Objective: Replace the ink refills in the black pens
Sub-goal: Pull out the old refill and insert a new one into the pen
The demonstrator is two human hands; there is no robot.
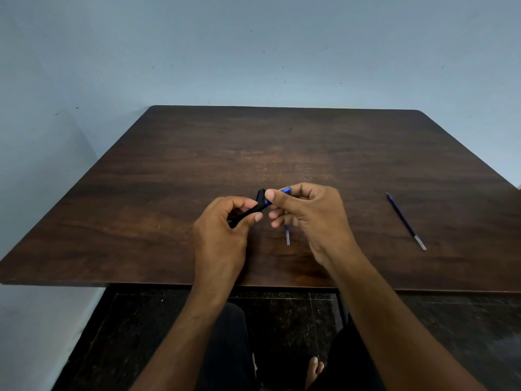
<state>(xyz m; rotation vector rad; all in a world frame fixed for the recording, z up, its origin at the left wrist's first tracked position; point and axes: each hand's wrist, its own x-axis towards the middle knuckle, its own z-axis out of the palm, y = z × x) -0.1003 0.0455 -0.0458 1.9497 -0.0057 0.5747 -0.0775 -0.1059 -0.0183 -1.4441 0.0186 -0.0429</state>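
Head view shows a black pen barrel [248,211] held above the middle of the dark wooden table [169,165], pinched in the curled fingers of the left hand [222,230]. Its upper end meets a blue pen piece [283,192] gripped by the right hand [307,213]. A refill [287,237] pokes out below the right hand's fingers. Another blue refill [406,221] lies well apart at the right.

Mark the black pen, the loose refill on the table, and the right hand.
black pen [255,209], head view, mid barrel
loose refill [402,217], head view, dark shaft
right hand [308,211], head view, back of hand
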